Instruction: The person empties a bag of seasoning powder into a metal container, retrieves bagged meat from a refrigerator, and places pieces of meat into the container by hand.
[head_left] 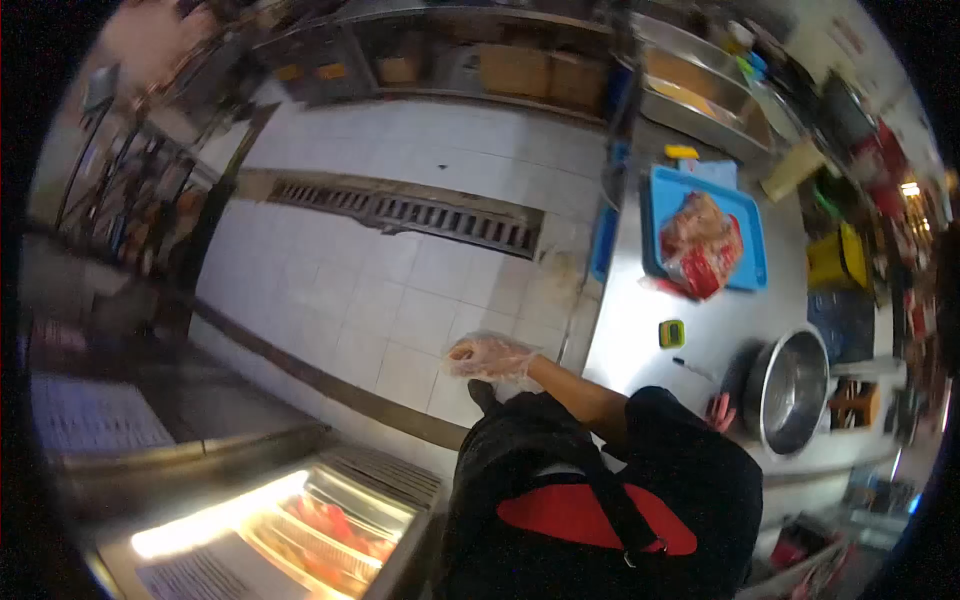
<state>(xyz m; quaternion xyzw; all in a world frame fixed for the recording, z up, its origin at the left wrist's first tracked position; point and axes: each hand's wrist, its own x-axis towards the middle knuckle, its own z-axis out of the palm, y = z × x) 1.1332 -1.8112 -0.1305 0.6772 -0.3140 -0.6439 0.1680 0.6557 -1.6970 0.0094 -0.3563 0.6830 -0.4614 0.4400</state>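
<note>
My right hand (490, 357), in a clear plastic glove, hangs over the tiled floor to the left of the steel counter. Its fingers look curled in; whether anything lies inside them is hidden by blur. My left hand does not show. On the steel counter (625, 345) a blue tray (753, 240) carries a bag of raw meat (702, 245) with red on its wrapping. Nearer to me are a small green-and-yellow device (672, 333), a marker (692, 368) and a large metal bowl (795, 392). Beside my sleeve lies a reddish, finger-like shape (720, 412) I cannot make out.
A floor drain grate (400, 212) crosses the white tiles (350, 300). At lower left stands a lit glass-topped case (330, 520) with red items inside. Cardboard boxes (515, 72) sit on a low shelf. A steel pan (700, 95) is at the counter's far end.
</note>
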